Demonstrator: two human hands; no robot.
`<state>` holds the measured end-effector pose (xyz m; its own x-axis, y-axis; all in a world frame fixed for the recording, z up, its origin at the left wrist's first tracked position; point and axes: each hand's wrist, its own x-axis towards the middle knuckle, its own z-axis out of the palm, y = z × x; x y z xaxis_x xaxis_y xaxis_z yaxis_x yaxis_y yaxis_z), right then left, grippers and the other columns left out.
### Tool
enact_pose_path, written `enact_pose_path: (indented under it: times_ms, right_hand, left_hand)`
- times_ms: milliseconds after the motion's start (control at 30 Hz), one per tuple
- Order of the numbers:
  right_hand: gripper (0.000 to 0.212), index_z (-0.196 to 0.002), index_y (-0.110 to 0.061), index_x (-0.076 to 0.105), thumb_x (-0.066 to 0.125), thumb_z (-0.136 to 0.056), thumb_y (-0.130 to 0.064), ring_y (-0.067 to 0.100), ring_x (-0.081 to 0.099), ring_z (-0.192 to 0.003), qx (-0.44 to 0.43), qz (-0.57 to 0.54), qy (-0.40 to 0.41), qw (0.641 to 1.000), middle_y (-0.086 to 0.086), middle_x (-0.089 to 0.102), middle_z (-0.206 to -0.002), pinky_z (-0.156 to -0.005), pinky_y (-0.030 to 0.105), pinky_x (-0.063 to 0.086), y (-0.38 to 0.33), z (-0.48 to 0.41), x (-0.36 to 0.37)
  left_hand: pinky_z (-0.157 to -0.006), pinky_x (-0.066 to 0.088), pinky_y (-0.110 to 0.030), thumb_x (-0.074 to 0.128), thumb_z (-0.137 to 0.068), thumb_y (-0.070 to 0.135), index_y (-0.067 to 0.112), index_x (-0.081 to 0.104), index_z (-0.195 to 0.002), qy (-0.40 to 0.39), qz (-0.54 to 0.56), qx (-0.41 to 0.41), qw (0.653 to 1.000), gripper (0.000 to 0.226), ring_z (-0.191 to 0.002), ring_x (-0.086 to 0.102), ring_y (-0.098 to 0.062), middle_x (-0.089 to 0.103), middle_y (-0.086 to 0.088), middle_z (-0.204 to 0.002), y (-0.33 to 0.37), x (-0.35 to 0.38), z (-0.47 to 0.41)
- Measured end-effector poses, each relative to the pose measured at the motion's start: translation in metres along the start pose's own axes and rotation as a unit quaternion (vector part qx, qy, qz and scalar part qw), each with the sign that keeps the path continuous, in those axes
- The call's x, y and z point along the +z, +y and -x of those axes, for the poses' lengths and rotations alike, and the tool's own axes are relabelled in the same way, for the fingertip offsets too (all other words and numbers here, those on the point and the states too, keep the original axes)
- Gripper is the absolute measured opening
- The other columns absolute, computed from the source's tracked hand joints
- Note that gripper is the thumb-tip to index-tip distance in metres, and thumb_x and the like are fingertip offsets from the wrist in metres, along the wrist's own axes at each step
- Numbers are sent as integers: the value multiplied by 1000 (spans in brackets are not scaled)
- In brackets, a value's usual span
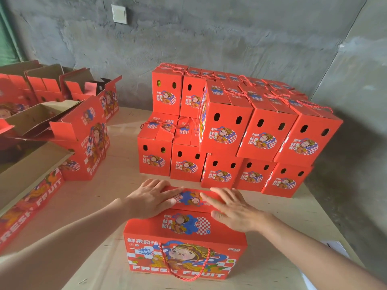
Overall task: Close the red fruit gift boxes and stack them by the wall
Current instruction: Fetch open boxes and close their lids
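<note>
Red gift box (184,243) is parked on the bench (282,218), in front of the stacked boxes (251,132) — its top is pressed flat by left hand (152,198) and right hand (232,208), fingers straight, nothing clutched.

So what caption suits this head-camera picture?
The left hand and right hand press down the lid of a red gift box; closed boxes stand stacked by the wall.

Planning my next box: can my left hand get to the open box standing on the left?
Probably yes. The left hand lies flat on the near box, holding nothing, and only bare tabletop lies between it and the open box.
</note>
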<state>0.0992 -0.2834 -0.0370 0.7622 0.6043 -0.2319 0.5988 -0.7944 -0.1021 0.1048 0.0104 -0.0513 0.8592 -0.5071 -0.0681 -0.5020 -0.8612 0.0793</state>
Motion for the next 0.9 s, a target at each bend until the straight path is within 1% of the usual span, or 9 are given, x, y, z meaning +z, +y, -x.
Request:
enact_pose_path:
  times_ms: [100,167,267,400,500,600,700,767,900]
  right_hand:
    - [47,-136,-62,-15,6,-94,-61,16,-33,-140,12,-21,7,1000,-11,-29,-155,-111,52,-23,0,-1,8]
    - [45,-136,-61,-14,11,-99,-56,17,-32,-140,20,-14,-6,1000,-10,-29,-154,-112,50,-22,0,-1,6]
    - [47,-137,-59,-16,11,-99,-55,18,-32,-140,15,15,16,1000,-10,-33,-152,-112,45,-24,-2,-1,5]
    - [48,-136,-63,-12,11,-94,-63,15,-27,-142,-20,26,65,997,-13,-24,-155,-114,42,-20,-9,2,16]
    - [45,-131,-70,-7,9,-89,-68,18,-21,-144,-8,-1,56,998,-16,-19,-156,-114,45,-16,-11,1,15]
    - [40,-129,-72,1,20,-94,-63,21,-14,-146,3,-28,75,997,-18,-12,-157,-114,50,-14,-11,1,17]
    - [45,-137,-59,14,36,-99,-48,16,10,-141,-2,-54,112,992,-15,4,-159,-112,39,3,-9,3,15]
    - [47,-141,-54,22,40,-98,-45,14,15,-137,-7,-64,115,991,-16,4,-158,-109,34,7,-5,7,14]
    - [52,-146,-53,14,30,-96,-57,25,14,-140,53,-38,109,992,-14,-5,-160,-113,43,11,-12,11,23]
  left_hand:
    - [-116,11,-41,-27,-70,73,48,-2,-147,-6,-27,-3,1000,84,-134,25,-15,28,7,-144,5,2,-1]
    - [-117,6,-48,-15,-83,66,46,-5,-147,-23,-38,-3,999,68,-143,14,-16,17,6,-154,6,1,-3]
    - [-115,-10,-56,5,-100,47,37,-15,-148,-33,-66,-32,997,52,-145,-17,-23,-16,5,-159,14,-4,-4]
    - [-112,-19,-42,6,-101,41,25,-21,-146,10,-11,-62,998,55,-135,-33,-16,-27,7,-154,68,20,8]
    - [-114,-17,-36,5,-100,45,23,-16,-148,19,21,-68,997,57,-137,-31,-11,-29,11,-149,89,28,14]
    - [-115,-14,-33,6,-99,49,26,-10,-150,41,27,-62,997,58,-141,-24,-9,-24,16,-149,85,25,16]
    - [-115,-12,-28,11,-99,51,33,-3,-151,64,20,-12,998,57,-145,-14,-7,-13,20,-151,70,22,15]
    - [-115,-12,-24,15,-101,46,39,-2,-148,65,16,20,998,50,-145,-7,-4,-7,24,-151,53,17,10]
    - [-117,-5,-39,17,-102,44,52,10,-145,54,-54,-51,996,44,-147,0,-13,8,17,-158,21,1,-11]
